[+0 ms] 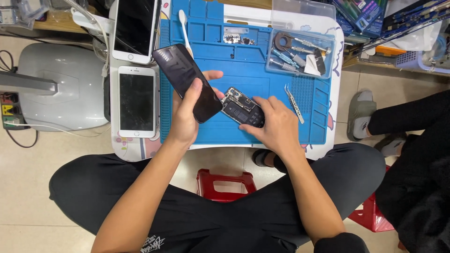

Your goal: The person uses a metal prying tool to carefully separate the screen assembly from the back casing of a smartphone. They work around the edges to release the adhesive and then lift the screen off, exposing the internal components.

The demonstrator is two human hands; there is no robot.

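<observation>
**Two hands separating a phone screen from its opened body over a blue repair mat**

Seen from above, a person sat with knees spread over a red stool (226,183) on a tiled floor. Both forearms reached forward to a small white desk (136,146) covered by a blue work mat (243,70).

The left hand (187,112) was closed around a dark phone screen (186,82), holding it tilted up off the mat. The right hand (276,124) lay flat, fingers pressing down on an opened phone body (241,108) with its inner parts showing, resting on the mat just beside the lifted screen.

Right of that hand, metal tweezers (294,103) lay on the mat. On the desk's left side were two white phones (136,100), one beyond the other, both with dark screens.

Farther back, a clear plastic tray (328,56) sat at the mat's right corner, holding screwdrivers (287,60), a dark ring-shaped piece and a small black-and-white item. A white brush (183,26) lay at the mat's far left, with small metal parts (236,38) in the mat's moulded compartments.
</observation>
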